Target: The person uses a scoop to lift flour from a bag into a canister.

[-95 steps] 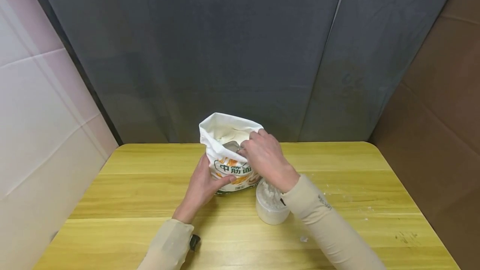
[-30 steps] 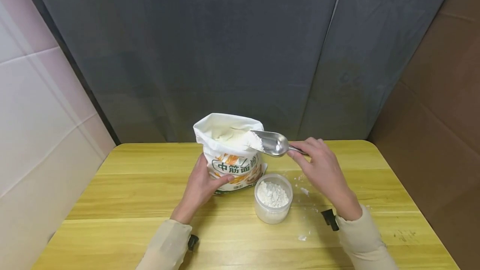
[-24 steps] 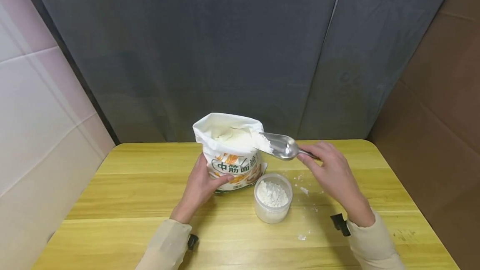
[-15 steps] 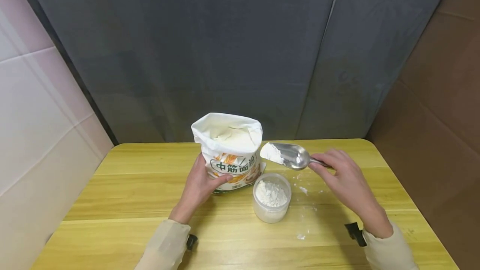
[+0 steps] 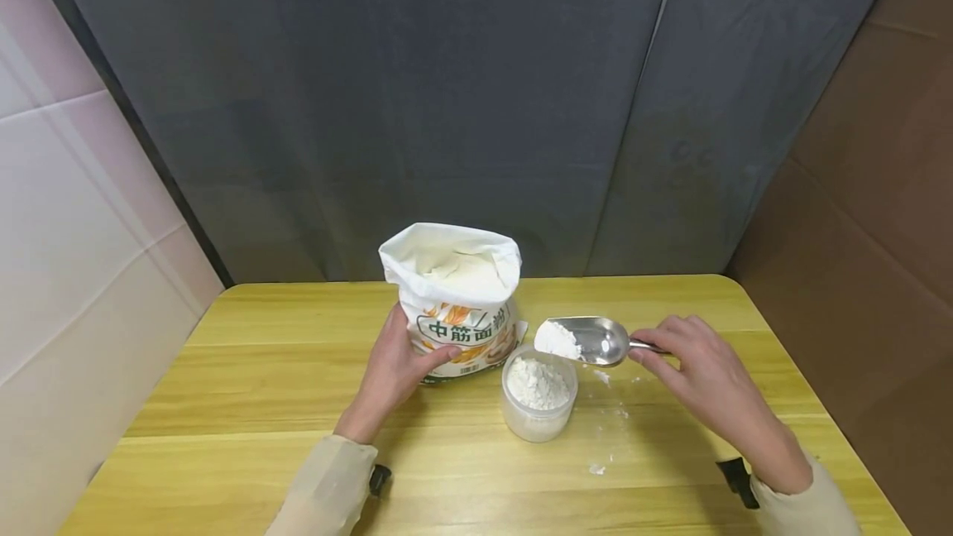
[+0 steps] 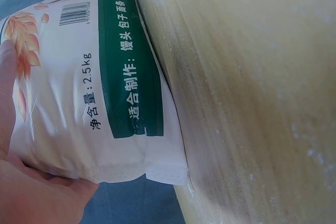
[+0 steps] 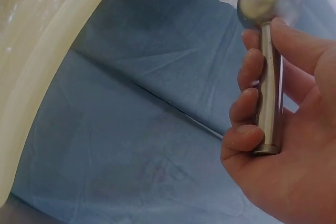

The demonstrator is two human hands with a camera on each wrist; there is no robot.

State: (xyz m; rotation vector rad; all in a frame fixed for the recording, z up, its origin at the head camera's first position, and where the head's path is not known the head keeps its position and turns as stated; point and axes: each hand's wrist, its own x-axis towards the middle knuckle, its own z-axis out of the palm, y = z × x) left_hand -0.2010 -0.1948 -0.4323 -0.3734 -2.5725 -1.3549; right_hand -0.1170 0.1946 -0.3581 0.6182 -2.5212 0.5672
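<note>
An open white flour bag point(image 5: 462, 321) stands on the table, flour visible in its mouth. My left hand point(image 5: 393, 361) holds its left side, thumb across the printed front; the other fingers are mostly hidden behind it. In the left wrist view the bag's point(image 6: 68, 93) lower front and green band show. My right hand point(image 5: 696, 362) grips a metal scoop point(image 5: 605, 341) by its handle, fingers curled round it in the right wrist view point(image 7: 270, 93). White flour point(image 5: 557, 340) lies at the scoop's tip, above the rear right rim of a clear round tub point(image 5: 538, 420) with flour heaped inside.
Spilled flour point(image 5: 598, 468) dots the wooden table point(image 5: 223, 404) to the right of the tub. A dark curtain point(image 5: 372, 106) hangs behind the table's back edge. A pale panel point(image 5: 89, 230) stands on the left and a brown one point(image 5: 878, 205) on the right.
The right hand has drawn the scoop out of the bag with flour in it, then moved it right and toward me, over the tub's rim. The left hand still holds the bag.
</note>
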